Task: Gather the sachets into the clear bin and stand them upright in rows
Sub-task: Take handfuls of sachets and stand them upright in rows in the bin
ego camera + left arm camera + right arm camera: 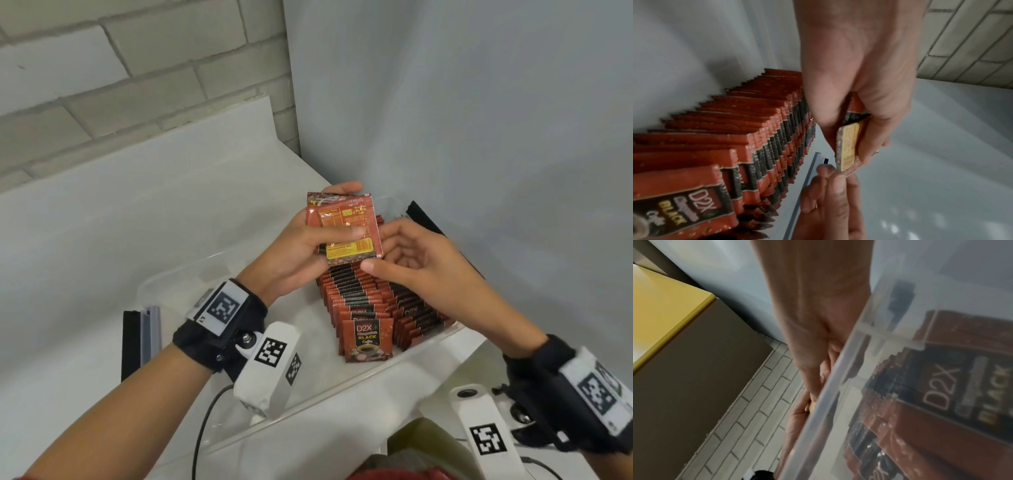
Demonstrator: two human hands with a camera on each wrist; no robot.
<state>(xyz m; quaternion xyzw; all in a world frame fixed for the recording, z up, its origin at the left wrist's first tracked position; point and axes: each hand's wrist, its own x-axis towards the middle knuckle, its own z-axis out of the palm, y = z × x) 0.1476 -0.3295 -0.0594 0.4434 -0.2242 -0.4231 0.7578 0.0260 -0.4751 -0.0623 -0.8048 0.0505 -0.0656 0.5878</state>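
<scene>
Left hand [301, 253] grips a small stack of sachets [346, 229] above the clear bin [442, 346], thumb across the printed back, fingers curled behind. At least two packs in the stack, exact count unclear. Back panels face the head camera: red-brown foil, yellow and orange text blocks, print too small to read.

Right hand [414, 263] is at the stack's lower right corner, thumb tip touching the bottom edge, fingers loosely curled beside it. Whether it pinches the pack I cannot tell.

Inside the bin, standing sachets [363, 308] fill two rows side by side, upright, leaning slightly. The front pack [368, 339] reads "D2X", "BLACK", "Coffee", with a coffee cup picture; one line between is blurred. Same "D2X BLACK" lettering shows through the bin wall in the right wrist view.

Bin sits on a white counter [102, 240] in a corner by a white brick wall [102, 85]. Black-and-grey flat item [140, 339] stands left of the bin.
</scene>
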